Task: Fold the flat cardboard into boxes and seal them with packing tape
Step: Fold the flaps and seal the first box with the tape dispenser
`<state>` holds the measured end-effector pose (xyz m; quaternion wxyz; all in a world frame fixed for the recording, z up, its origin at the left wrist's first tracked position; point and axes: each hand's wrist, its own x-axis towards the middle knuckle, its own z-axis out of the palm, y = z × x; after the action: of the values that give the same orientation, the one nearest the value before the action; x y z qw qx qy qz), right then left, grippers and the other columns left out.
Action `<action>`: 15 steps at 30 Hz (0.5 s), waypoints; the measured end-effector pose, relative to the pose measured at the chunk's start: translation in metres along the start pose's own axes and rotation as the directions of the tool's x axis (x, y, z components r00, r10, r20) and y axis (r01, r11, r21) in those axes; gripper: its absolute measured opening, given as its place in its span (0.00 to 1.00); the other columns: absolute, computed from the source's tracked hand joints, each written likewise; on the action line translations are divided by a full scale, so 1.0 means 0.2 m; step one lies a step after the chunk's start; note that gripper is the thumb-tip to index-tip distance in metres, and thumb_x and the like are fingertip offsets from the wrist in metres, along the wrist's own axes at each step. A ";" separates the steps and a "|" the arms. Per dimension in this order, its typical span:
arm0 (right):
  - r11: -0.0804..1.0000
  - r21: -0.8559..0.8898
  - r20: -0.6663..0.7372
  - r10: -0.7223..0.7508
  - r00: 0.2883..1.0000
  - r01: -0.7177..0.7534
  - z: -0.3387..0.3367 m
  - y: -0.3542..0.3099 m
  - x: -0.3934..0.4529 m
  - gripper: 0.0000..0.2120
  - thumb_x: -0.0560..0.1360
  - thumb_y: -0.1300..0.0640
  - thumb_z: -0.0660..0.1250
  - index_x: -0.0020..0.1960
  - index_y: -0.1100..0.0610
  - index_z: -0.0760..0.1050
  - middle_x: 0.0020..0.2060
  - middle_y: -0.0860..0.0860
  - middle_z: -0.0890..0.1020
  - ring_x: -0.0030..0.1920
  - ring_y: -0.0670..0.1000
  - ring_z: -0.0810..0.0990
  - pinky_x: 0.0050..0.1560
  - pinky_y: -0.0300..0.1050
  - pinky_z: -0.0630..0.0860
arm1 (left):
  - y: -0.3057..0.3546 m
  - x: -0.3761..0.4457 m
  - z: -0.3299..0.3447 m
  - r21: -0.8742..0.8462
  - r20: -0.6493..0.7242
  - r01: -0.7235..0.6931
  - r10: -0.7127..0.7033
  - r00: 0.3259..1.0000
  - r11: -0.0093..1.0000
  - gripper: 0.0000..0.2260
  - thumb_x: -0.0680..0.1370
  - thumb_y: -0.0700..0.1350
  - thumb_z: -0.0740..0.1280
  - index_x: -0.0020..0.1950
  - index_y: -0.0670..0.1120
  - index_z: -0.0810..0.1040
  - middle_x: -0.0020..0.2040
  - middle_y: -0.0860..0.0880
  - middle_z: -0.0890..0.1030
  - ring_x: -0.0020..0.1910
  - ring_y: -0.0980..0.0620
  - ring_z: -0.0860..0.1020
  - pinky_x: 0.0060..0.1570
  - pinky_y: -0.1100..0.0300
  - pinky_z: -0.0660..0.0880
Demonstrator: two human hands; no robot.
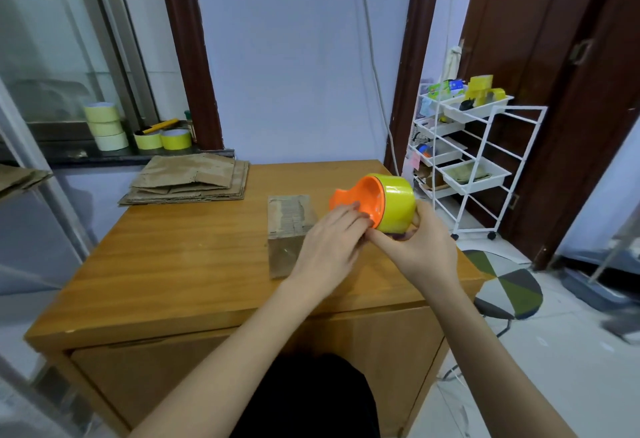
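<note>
An orange tape dispenser (360, 200) carrying a yellow-green roll of packing tape (398, 202) is held above the right side of the wooden table (166, 264). My right hand (420, 247) grips the roll from below. My left hand (329, 243) touches the dispenser's orange rim with its fingertips; how those fingers lie is blurred. A folded cardboard box (289, 230) stands on the table just left of my hands, with tape along its top seam. A stack of flat cardboard (187, 179) lies at the table's far left corner.
Several spare tape rolls (107, 126) sit on the window sill at the back left. A white wire trolley (464, 157) with trays stands right of the table. A round patchwork stool (505, 285) is at the front right.
</note>
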<state>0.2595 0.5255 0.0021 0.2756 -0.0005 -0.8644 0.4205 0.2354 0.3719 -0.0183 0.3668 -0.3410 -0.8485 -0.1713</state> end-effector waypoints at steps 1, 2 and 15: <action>1.000 -0.010 -0.006 -0.014 1.000 0.014 -0.01 0.00 0.00 0.29 0.61 0.35 0.74 0.54 0.50 0.70 0.39 0.43 0.80 0.43 0.50 0.82 0.46 0.54 0.78 | 0.01 0.02 0.00 -0.041 -0.026 0.015 -0.016 1.000 0.999 0.11 0.71 0.37 0.68 0.53 0.40 0.78 0.52 0.44 0.81 0.56 0.44 0.76 0.53 0.49 0.77; 0.999 -0.015 -0.009 -0.029 1.000 0.029 -0.02 0.00 0.01 0.30 0.61 0.35 0.73 0.55 0.50 0.70 0.40 0.43 0.81 0.43 0.50 0.82 0.46 0.54 0.78 | 0.02 0.03 0.00 -0.084 -0.035 0.037 -0.040 0.999 0.996 0.11 0.71 0.35 0.68 0.52 0.40 0.78 0.50 0.43 0.81 0.53 0.45 0.76 0.48 0.50 0.78; 0.838 0.214 0.217 -0.542 0.812 0.502 -0.05 0.06 0.06 0.37 0.72 0.50 0.70 0.73 0.36 0.53 0.61 0.32 0.68 0.58 0.37 0.74 0.52 0.38 0.78 | -0.04 0.29 -0.22 -0.736 0.347 0.487 -0.355 0.868 0.470 0.12 0.79 0.32 0.61 0.57 0.45 0.75 0.52 0.48 0.80 0.52 0.53 0.77 0.53 0.64 0.75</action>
<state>0.2506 0.5439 0.0034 0.2598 0.3145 -0.8269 0.3870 0.2235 0.3694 0.0545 0.0554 -0.2604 -0.7582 -0.5952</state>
